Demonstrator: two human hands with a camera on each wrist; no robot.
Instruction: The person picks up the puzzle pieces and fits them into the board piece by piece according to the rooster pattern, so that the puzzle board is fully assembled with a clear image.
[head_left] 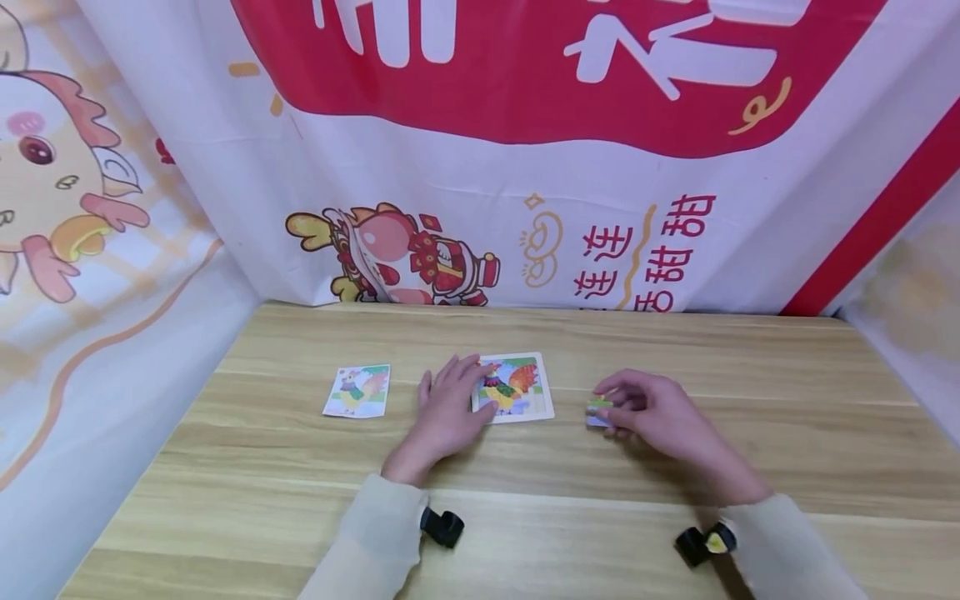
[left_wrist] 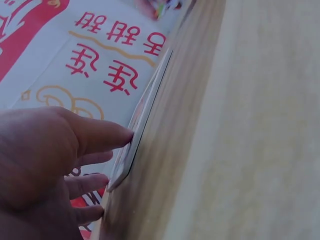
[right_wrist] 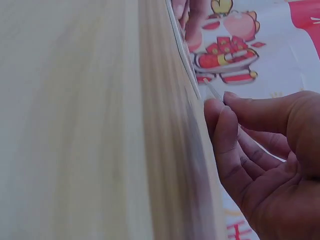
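Observation:
A square picture puzzle point(head_left: 545, 392) with a colourful rooster and a pale frame lies flat on the wooden table. My left hand point(head_left: 452, 408) rests over its left side, fingers spread and fairly straight. In the left wrist view the thumb point(left_wrist: 107, 136) touches the puzzle's thin edge point(left_wrist: 145, 112). To the right of the puzzle, my right hand point(head_left: 656, 412) pinches a small puzzle piece point(head_left: 598, 412), green above and pale blue below, between thumb and fingers. The right wrist view shows this thin piece point(right_wrist: 214, 91) edge-on at the fingertips, low over the table.
Left of the puzzle lies a paper card point(head_left: 357, 392) printed with a paler rooster. The wooden table point(head_left: 570, 533) ends at a printed cloth backdrop point(head_left: 465, 183) behind, with more cloth on both sides. Dark wrist straps point(head_left: 444, 528) sit at both sleeves.

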